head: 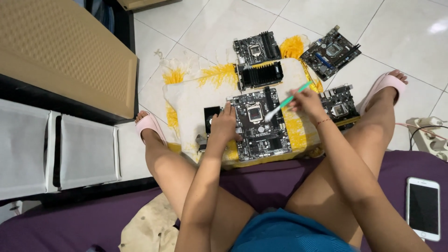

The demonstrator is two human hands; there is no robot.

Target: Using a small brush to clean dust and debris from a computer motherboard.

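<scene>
— Motherboard (260,126), black, flat on white-and-yellow cloth (196,93), between the knees. Why so pinned?

— Left hand (224,125) laid on the motherboard's left edge, fingers apart and pressed flat, nothing gripped; probably to keep the motherboard from sliding under the bristles. Cloth beneath, likely to cushion the underside against the tiled floor.

— And the right hand (305,101)?

— Over the motherboard's right edge, fingers closed together on the green handle of a brush (288,101). Handle slanted up and away to the right, white bristle end down near the processor socket at the motherboard's middle; slant presumably chosen to reach between components.

— Counts?

— Motherboards, four: the one under the hands, a second (256,48) well behind it, a third (330,52) behind and to its right, a fourth (339,105) just to its right. Finned card (260,74), one, touching or nearly touching the motherboard's far edge; cannot tell which. Small fan (211,115), one, just left of the motherboard, partly under the left hand. Brush, one. Pink slippers, two: one (150,123) left of the motherboard, one (385,84) right. Phone (423,207), one, well to the right and nearer than the motherboard, screen dark.
</scene>
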